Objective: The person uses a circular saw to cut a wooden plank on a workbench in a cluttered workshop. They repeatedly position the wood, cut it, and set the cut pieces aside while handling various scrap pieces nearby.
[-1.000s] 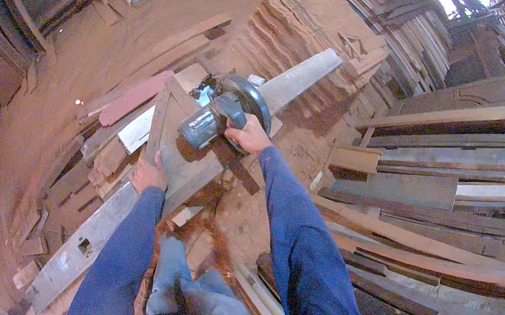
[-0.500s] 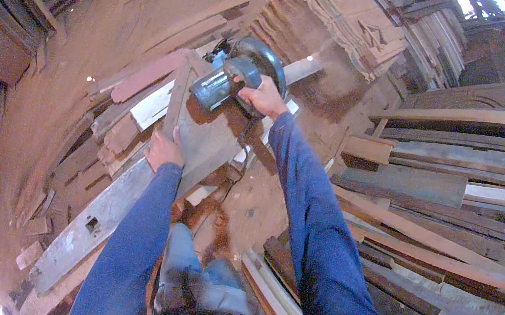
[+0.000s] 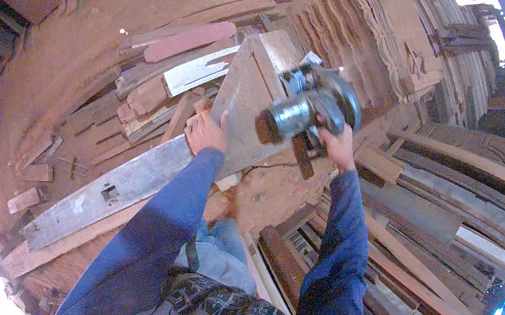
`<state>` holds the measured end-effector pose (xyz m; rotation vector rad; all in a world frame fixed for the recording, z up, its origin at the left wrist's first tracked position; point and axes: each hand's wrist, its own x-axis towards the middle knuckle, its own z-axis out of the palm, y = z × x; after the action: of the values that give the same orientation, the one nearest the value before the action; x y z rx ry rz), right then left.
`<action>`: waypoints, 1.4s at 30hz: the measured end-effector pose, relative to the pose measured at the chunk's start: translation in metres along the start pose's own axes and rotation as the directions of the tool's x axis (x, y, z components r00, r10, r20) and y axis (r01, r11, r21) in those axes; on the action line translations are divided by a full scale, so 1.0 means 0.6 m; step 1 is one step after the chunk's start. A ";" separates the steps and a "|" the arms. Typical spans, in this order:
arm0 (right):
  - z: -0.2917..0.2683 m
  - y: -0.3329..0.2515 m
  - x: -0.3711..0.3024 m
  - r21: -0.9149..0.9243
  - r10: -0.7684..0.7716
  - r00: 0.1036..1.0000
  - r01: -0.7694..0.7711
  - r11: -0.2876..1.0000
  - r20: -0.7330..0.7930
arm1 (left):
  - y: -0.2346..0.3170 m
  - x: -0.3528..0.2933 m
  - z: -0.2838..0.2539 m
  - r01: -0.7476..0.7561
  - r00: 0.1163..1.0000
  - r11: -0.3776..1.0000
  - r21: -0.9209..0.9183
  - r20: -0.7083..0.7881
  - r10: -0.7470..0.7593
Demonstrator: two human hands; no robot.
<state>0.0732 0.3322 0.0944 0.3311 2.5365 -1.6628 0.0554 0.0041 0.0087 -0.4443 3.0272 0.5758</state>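
My right hand [image 3: 337, 146] is wrapped around the handle of a circular saw [image 3: 315, 104], with a dark motor housing and a rounded blade guard. The saw is at the right side of a wide, pale wooden board [image 3: 239, 115]; whether it touches the board I cannot tell. My left hand [image 3: 206, 132] grips the board's left edge, thumb on top and fingers over the side. Beneath the board runs a long grey plank [image 3: 135, 178] with a small square hole. A dark brown strip [image 3: 302, 157] shows under the saw; I cannot tell what it belongs to.
Boards and offcuts, one of them white-faced [image 3: 200, 70] and one reddish [image 3: 191, 42], lie left of the work. Wavy-edged wooden pieces [image 3: 387, 33] are stacked at the far side. Stacked planks [image 3: 430, 214] fill the right. A dark cord [image 3: 271, 163] trails below the saw.
The saw has moved right across the board, to its right side, and is blurred. My left hand stays on the board's left edge. The whole view has shifted.
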 end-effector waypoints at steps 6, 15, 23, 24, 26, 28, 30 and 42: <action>-0.106 0.019 -0.184 -0.314 0.074 0.977 -0.136 0.939 -0.202 | 0.012 0.003 -0.014 0.011 0.998 1.000 0.014 -0.061 -0.010; -0.182 0.181 -0.409 -0.275 0.221 0.845 -0.388 0.880 -0.486 | 0.033 0.006 0.000 0.027 0.993 0.993 0.115 -0.119 -0.013; -0.223 0.493 -0.417 -0.321 0.481 0.787 -0.604 0.730 -0.387 | 0.031 -0.003 0.015 0.093 0.996 0.929 0.358 -0.030 -0.088; -0.236 0.517 -0.406 -0.323 0.515 0.793 -0.605 0.728 -0.325 | 0.023 -0.004 0.006 0.107 0.994 0.917 0.385 -0.043 -0.098; -0.256 0.566 -0.408 -0.326 0.665 0.718 -0.691 0.646 -0.205 | -0.006 -0.017 -0.013 0.164 0.986 0.883 0.440 -0.077 -0.145; -0.261 0.618 -0.410 -0.252 0.640 0.751 -0.659 0.708 -0.166 | -0.048 -0.028 -0.029 0.237 0.971 0.840 0.489 -0.148 -0.188; -0.261 0.686 -0.414 -0.363 0.666 0.719 -0.685 0.632 -0.197 | -0.096 -0.028 -0.022 0.312 0.948 0.859 0.406 -0.193 -0.253; -0.174 1.075 -0.240 -0.510 0.759 0.629 -0.603 0.613 0.169 | -0.219 0.006 0.028 0.320 0.908 0.889 0.328 -0.374 -0.189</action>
<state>0.3657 0.6560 -0.4126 0.7626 1.9759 -0.7703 0.0887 -0.1081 -0.0540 -0.9861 3.1858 -0.1270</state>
